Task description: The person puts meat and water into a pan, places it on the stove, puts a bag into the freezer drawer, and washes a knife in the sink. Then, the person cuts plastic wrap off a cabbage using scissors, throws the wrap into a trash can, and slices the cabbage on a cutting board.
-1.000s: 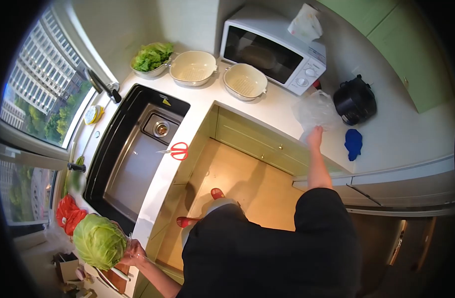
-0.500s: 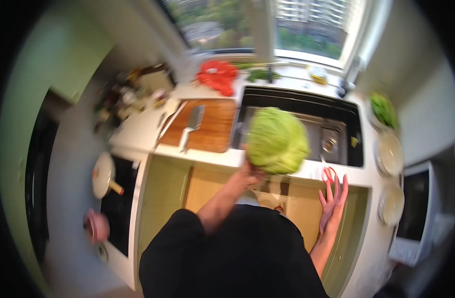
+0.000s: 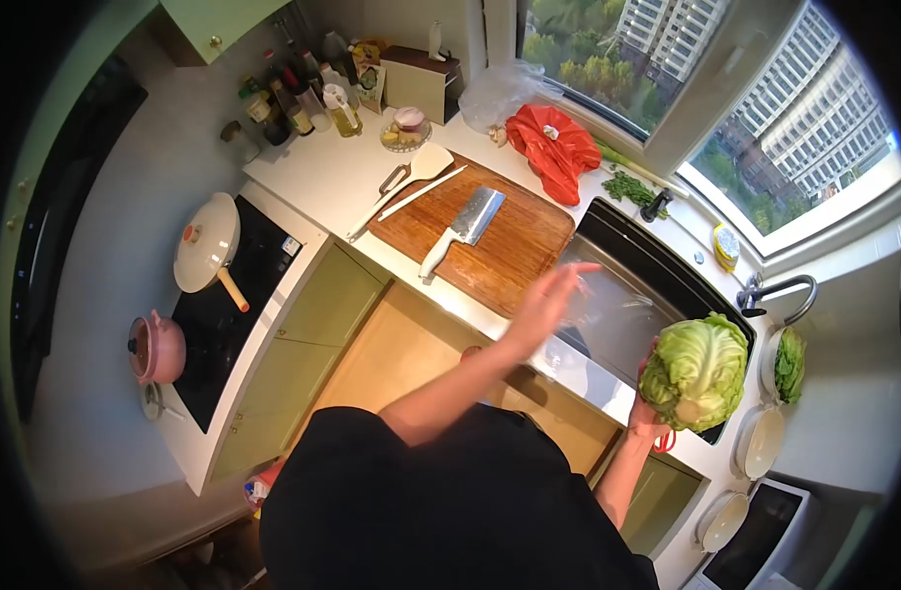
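My right hand [image 3: 648, 417] cradles a green cabbage [image 3: 695, 375] from below and the left side, above the right end of the sink [image 3: 618, 364]. The cabbage's pale stem end faces me. My left hand [image 3: 543, 313] is over the sink's left front edge, apart from the cabbage and smeared by motion. Clear plastic film [image 3: 608, 307] trails from its fingers over the basin. Left of that hand, a cleaver [image 3: 475, 216] with a white handle lies on a wooden cutting board [image 3: 524, 241]. Red handle loops [image 3: 666, 442] show beside my right wrist.
A white spatula [image 3: 429, 163] lies at the board's far left. Behind stand a red plastic bag [image 3: 553, 147] and green herbs [image 3: 627, 187]. The faucet [image 3: 794, 285] is at the sink's right. Bowls [image 3: 760, 442] line the right counter; a lidded pan [image 3: 206, 246] sits on the hob [image 3: 219, 334].
The cabbage has passed from my left hand to my right and moved rightward. My left hand has come away from it, and clear film now shows near it. The view has turned.
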Demonstrator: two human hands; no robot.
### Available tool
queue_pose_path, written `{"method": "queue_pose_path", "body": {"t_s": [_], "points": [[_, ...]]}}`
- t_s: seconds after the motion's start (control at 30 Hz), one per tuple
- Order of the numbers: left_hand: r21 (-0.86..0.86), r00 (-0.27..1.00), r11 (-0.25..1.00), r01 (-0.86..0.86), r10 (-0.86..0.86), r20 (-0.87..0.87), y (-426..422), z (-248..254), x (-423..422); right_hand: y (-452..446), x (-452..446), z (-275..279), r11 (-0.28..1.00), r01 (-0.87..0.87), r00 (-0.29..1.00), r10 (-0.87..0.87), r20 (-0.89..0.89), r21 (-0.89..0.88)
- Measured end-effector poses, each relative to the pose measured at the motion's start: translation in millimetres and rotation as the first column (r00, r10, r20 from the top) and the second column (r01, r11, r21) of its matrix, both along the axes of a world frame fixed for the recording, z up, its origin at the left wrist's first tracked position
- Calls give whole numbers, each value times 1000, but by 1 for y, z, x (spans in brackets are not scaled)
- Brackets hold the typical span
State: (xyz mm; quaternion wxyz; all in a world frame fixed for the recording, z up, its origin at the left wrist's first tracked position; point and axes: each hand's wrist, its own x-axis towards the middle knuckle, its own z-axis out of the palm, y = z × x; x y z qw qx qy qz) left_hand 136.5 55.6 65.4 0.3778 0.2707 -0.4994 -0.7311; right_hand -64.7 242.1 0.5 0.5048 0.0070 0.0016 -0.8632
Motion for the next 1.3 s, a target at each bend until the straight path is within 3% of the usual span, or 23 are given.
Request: {"method": "queue_pose_path", "body": {"t_s": [0.03,0.13,0.23,0.27,0.33,0.43,0.5,0.53,0.6,0.67,0.77,0.87,0.97,1.07,1.1,1.2,1.23,1.3], "points": [[19,997,999,-47,45,61,-18,-12,15,-12,2,5,999,-8,1000,8,7,-50],[288,998,956,53,-45,-34,-45,-53,72,-28,9,17,986,-42,999,46,17,-161],[433,984,886,-165,178,10,-11,-95,125,-38,11,17,973,-106,994,104,-21,-207],[396,974,894,-208,228,-1,10,-133,146,-43,15,16,969,-156,988,152,-33,-191],[346,915,855,-386,401,28,68,-156,178,-53,18,9,956,-269,962,262,-71,-118],[441,630,557,-704,776,26,193,-164,232,-70,27,2,880,-474,872,475,-115,43],[536,340,168,-827,909,239,278,-172,271,-82,35,3,840,-533,827,543,-147,104],[572,215,-9,-820,922,322,323,-186,289,-83,46,4,823,-556,807,568,-162,119],[553,154,-71,-830,924,350,423,-216,326,-88,63,9,790,-596,763,612,-208,142],[596,-89,-410,-690,866,492,486,-218,350,-89,88,16,769,-619,729,638,-249,160],[430,-190,-449,-784,832,521,561,-244,386,-89,120,25,767,-610,701,640,-314,201],[448,-171,-306,-840,933,317,628,-274,441,-89,168,28,777,-591,684,625,-376,217],[484,-322,-412,-772,910,261,659,-300,511,-85,221,28,803,-546,674,591,-443,240],[583,-317,-426,-692,905,284,668,-307,607,-61,295,18,832,-467,645,553,-527,300],[537,-168,-377,-755,902,397,679,-336,654,-49,333,10,835,-446,636,550,-542,323],[565,169,-347,-748,724,669,672,-353,795,-20,441,-36,851,-352,625,523,-579,389],[448,197,-331,-831,577,792,676,-398,845,-13,472,-51,848,-327,610,526,-593,416],[177,63,-319,-931,339,939,699,-522,937,3,533,-82,831,-282,570,548,-613,480]]}}
